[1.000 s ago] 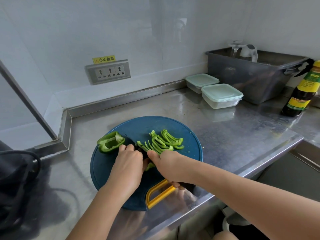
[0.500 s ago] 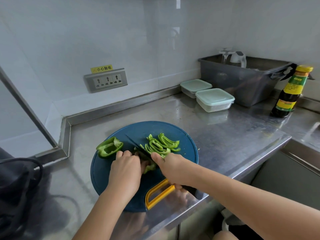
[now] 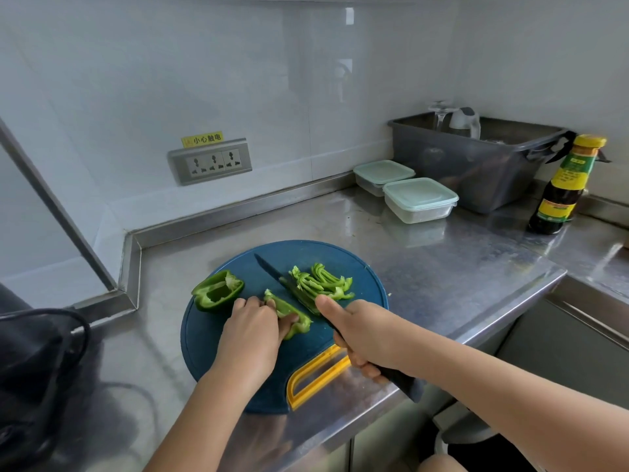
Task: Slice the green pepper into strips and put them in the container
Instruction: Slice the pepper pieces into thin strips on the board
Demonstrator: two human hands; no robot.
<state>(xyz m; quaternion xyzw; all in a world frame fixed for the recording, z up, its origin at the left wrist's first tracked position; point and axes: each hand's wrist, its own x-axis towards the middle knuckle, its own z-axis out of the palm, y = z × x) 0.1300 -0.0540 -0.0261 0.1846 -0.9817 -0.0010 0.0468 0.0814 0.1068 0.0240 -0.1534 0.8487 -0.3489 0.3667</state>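
On the round blue cutting board [image 3: 238,362] my left hand [image 3: 253,330] presses down a flat piece of green pepper [image 3: 292,316]. My right hand [image 3: 362,332] grips a dark knife [image 3: 272,272] by its handle; the blade points away to the upper left and lies against a pile of cut pepper strips [image 3: 321,282]. An uncut pepper half [image 3: 218,292] sits open side up at the board's left edge. Two lidded clear containers [image 3: 420,199] stand at the back right, closed.
The board lies on a steel counter [image 3: 442,267] near its front edge. A grey plastic tub [image 3: 476,161] with a glass and a kettle stands at the back right, a dark sauce bottle [image 3: 563,185] beside it. A dark bag [image 3: 30,369] sits at left.
The knife has shifted right against the strip pile, away from my left hand. The pepper piece under my left hand now shows more. My head has tilted down.
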